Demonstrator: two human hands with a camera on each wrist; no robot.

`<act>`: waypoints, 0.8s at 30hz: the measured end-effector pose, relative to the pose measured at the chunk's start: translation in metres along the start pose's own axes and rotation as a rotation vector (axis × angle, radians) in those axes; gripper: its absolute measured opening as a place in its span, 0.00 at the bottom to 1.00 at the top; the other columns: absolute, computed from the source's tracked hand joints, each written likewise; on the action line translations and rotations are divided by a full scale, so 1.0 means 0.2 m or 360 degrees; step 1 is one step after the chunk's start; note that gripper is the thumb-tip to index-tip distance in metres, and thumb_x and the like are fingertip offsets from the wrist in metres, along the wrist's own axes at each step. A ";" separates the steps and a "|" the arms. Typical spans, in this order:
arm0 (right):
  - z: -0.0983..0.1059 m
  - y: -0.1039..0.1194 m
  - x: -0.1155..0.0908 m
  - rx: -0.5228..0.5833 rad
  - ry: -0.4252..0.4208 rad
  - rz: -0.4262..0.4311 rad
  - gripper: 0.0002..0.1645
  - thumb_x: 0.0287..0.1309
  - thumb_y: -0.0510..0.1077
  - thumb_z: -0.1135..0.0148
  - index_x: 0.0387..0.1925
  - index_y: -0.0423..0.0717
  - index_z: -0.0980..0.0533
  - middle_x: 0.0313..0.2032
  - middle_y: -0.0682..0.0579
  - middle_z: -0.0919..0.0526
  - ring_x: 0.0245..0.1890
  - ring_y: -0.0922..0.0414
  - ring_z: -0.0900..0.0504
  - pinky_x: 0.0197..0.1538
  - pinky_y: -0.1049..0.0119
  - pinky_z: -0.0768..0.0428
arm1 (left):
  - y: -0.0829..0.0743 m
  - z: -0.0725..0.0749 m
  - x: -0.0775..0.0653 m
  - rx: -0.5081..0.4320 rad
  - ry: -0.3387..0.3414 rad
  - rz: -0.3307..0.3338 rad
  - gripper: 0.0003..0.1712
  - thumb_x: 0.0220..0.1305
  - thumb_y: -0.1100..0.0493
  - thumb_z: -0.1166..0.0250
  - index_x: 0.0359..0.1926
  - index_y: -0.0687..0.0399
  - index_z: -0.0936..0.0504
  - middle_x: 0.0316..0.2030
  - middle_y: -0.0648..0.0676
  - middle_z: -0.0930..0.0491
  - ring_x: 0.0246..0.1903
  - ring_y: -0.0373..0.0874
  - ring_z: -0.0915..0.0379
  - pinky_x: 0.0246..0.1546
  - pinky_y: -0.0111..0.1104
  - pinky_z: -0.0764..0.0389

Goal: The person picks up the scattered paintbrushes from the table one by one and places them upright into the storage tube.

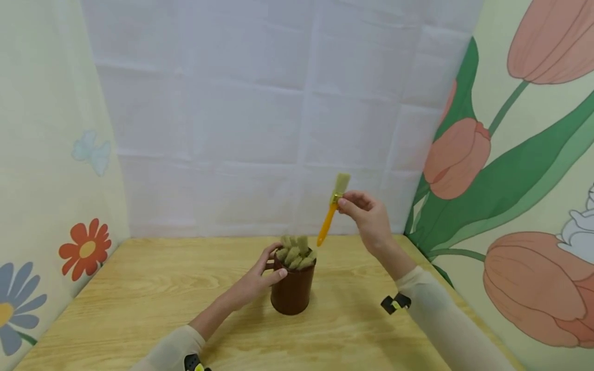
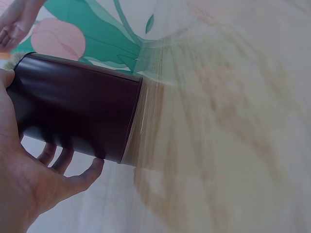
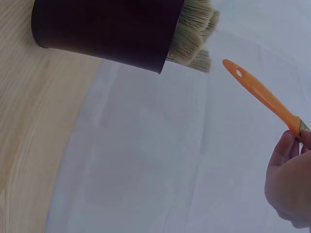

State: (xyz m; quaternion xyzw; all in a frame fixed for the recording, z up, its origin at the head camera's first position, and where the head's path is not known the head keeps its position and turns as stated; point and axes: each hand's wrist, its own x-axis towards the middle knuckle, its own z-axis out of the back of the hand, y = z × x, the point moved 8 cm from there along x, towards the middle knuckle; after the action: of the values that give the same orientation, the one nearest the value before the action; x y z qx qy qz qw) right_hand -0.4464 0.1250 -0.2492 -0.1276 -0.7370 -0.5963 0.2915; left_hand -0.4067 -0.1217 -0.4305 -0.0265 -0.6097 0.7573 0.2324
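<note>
A dark brown mug [image 1: 291, 293] stands upright on the wooden table, packed with several paintbrushes [image 1: 294, 253] whose pale bristles point up out of its rim. My left hand [image 1: 252, 283] grips the mug at its handle side, thumb near the rim. In the left wrist view, its other fingers curl along the far side of the mug [image 2: 73, 104]. Above and right of the mug, my right hand [image 1: 371, 221] pinches a paintbrush [image 1: 327, 221] at its metal band, bristles up. Its orange handle [image 3: 262, 93] slants down toward the mug, with the handle's end apart from the bristles in the mug.
The light wooden table [image 1: 153, 293] runs back to a creased white cloth [image 1: 241, 129]. Flower-printed panels stand at the left and right [image 1: 464, 216] sides. A black and yellow wrist device [image 1: 395, 303] sits on the right sleeve.
</note>
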 end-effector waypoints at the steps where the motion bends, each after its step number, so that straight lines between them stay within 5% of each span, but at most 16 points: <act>1: -0.01 0.00 0.00 0.0013 -0.0003 0.0005 0.11 0.62 0.35 0.28 0.43 0.32 0.19 0.38 0.43 0.13 0.38 0.49 0.14 0.50 0.54 0.17 | 0.00 0.00 0.00 -0.0005 -0.0002 0.0001 0.41 0.75 0.46 0.38 0.78 0.24 0.52 0.73 0.57 0.49 0.71 0.55 0.45 0.62 0.52 0.29; 24: -0.13 -0.30 -0.15 -0.0119 0.0122 -0.0124 0.14 0.61 0.37 0.27 0.44 0.30 0.19 0.37 0.41 0.14 0.38 0.46 0.15 0.51 0.52 0.18 | -0.02 -0.01 -0.01 -0.0008 0.0002 -0.0016 0.40 0.76 0.46 0.39 0.78 0.25 0.52 0.73 0.57 0.50 0.71 0.56 0.45 0.62 0.53 0.30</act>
State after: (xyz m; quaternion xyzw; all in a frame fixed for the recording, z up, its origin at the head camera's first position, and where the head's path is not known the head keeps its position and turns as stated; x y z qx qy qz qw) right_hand -0.4475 0.0897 -0.3117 -0.0866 -0.7069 -0.6388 0.2911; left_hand -0.4033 -0.1191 -0.4277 -0.0245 -0.6116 0.7547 0.2363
